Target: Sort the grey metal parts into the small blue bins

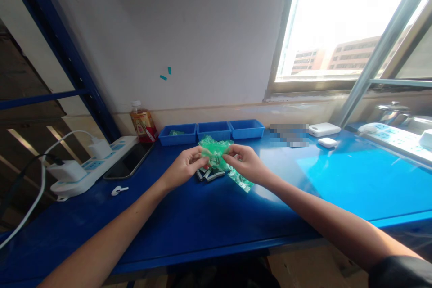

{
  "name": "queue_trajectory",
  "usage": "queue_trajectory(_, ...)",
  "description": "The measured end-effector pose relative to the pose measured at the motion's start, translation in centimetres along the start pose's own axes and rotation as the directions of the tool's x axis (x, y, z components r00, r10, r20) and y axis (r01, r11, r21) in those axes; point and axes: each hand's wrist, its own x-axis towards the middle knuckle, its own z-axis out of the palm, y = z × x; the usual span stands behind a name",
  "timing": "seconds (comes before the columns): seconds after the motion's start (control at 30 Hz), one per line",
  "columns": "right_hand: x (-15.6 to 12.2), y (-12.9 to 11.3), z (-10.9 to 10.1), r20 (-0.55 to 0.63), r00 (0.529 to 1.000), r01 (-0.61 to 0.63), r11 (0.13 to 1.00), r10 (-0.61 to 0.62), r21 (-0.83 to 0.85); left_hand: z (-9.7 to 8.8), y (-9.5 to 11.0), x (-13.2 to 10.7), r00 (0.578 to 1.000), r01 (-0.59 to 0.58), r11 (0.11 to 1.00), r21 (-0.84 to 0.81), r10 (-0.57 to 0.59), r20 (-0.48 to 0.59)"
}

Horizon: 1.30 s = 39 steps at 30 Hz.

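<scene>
Over the middle of the blue table (209,220), both hands pinch a small green transparent plastic bag (215,152). My left hand (184,167) grips its left edge with closed fingers. My right hand (245,163) holds its right edge the same way. Just below the bag lie several small dark metal parts (209,174) on the table. More green bags (240,180) lie under and beside my right hand.
Three blue bins (212,131) stand in a row behind the hands. At the left are a drink bottle (143,122), a phone (130,160), a white power strip (86,166) with chargers, and an earbud (119,190). White cases (324,129) and another power strip (393,137) sit at the right.
</scene>
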Motion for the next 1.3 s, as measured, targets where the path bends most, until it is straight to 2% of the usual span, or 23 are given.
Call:
queue_trajectory(0.13, 0.0, 0.5, 0.0, -0.113, 0.993, 0.021, 0.994, -0.032, -0.106, -0.2, -0.7, 0.5, 0.981, 0.058, 0.997, 0.049, -0.048, -0.186)
queue_trajectory(0.2, -0.2, 0.9, 0.0, -0.152, 0.984, 0.058, 0.977, -0.091, -0.207, -0.3, -1.2, 0.7, 0.947, 0.148, 0.989, -0.009, -0.144, -0.286)
queue_trajectory(0.23, -0.3, 1.0, 0.1, -0.153, 0.980, 0.085, 0.964, -0.127, -0.253, -0.3, -1.3, 0.8, 0.929, 0.202, 0.977, -0.067, -0.213, -0.302)
queue_trajectory(0.27, -0.4, 1.1, 0.2, -0.147, 0.976, 0.115, 0.950, -0.163, -0.289, -0.3, -1.4, 0.8, 0.917, 0.258, 0.957, -0.134, -0.286, -0.279)
queue_trajectory(0.33, -0.8, 0.9, 0.4, -0.124, 0.967, 0.173, 0.930, -0.223, -0.324, -0.3, -1.3, 0.8, 0.903, 0.361, 0.895, -0.261, -0.406, -0.143)
queue_trajectory(0.4, -1.1, 0.5, 0.5, -0.098, 0.957, 0.227, 0.915, -0.273, -0.333, -0.2, -0.9, 0.6, 0.888, 0.432, 0.831, -0.351, -0.461, 0.001)
queue_trajectory(0.43, -1.2, 0.3, 0.6, -0.081, 0.951, 0.255, 0.906, -0.298, -0.339, -0.2, -0.7, 0.5, 0.883, 0.447, 0.810, -0.380, -0.469, 0.039)
queue_trajectory(0.53, -1.4, -0.2, 0.5, 0.010, 0.934, 0.336, 0.873, -0.356, -0.354, -0.1, -0.1, 0.3, 0.886, 0.441, 0.800, -0.407, -0.460, 0.057)
queue_trajectory(0.67, -1.4, -0.1, 0.4, 0.185, 0.891, 0.454, 0.822, -0.414, -0.345, -0.1, 0.2, 0.1, 0.899, 0.432, 0.832, -0.348, -0.428, 0.091)
queue_trajectory(0.77, -1.3, 0.0, 0.4, 0.225, 0.876, 0.480, 0.809, -0.426, -0.339, -0.2, -0.1, 0.2, 0.906, 0.420, 0.854, -0.306, -0.415, 0.085)
queue_trajectory(0.83, -1.3, -0.1, 0.4, 0.175, 0.906, 0.423, 0.844, -0.385, -0.329, -0.4, -0.4, 0.3, 0.922, 0.379, 0.878, -0.291, -0.385, 0.037)
queue_trajectory(0.9, -1.2, -0.3, 0.3, 0.118, 0.949, 0.313, 0.905, -0.291, -0.287, -0.6, -0.6, 0.5, 0.946, 0.283, 0.928, -0.241, -0.312, -0.092)
queue_trajectory(0.97, -1.0, -0.6, 0.4, 0.104, 0.981, 0.179, 0.965, -0.161, -0.191, -0.6, -0.7, 0.4, 0.946, 0.136, 0.988, -0.075, -0.152, -0.288)
queue_trajectory(1.0, -0.9, -0.8, 0.4, 0.116, 0.990, 0.099, 0.988, -0.086, -0.115, -0.5, -0.7, 0.3, 0.931, 0.059, 0.997, 0.052, -0.037, -0.362)
queue_trajectory(1.03, -0.7, -0.9, 0.5, 0.140, 0.990, 0.008, 1.000, -0.005, -0.019, -0.4, -0.6, 0.2, 0.915, -0.016, 0.982, 0.187, 0.090, -0.393)
queue_trajectory(1.07, -0.6, -1.0, 0.5, 0.170, 0.982, -0.093, 0.991, 0.076, 0.094, -0.2, -0.4, 0.0, 0.904, -0.091, 0.946, 0.312, 0.210, -0.372)
queue_trajectory(1.1, -0.4, -1.0, 0.6, 0.201, 0.968, -0.192, 0.959, 0.150, 0.209, 0.1, -0.2, -0.3, 0.899, -0.170, 0.895, 0.412, 0.312, -0.307)
queue_trajectory(1.17, -0.2, -0.9, 0.6, 0.232, 0.937, -0.331, 0.871, 0.259, 0.362, 0.6, 0.1, -0.7, 0.889, -0.320, 0.786, 0.529, 0.442, -0.118)
queue_trajectory(1.23, -0.1, -0.6, 0.6, 0.176, 0.939, -0.340, 0.866, 0.294, 0.368, 1.1, 0.4, -0.9, 0.877, -0.400, 0.707, 0.583, 0.479, 0.021)
queue_trajectory(1.3, -0.1, -0.2, 0.6, 0.048, 0.973, -0.231, 0.945, 0.226, 0.232, 1.2, 0.4, -0.8, 0.893, -0.375, 0.703, 0.604, 0.449, 0.032)
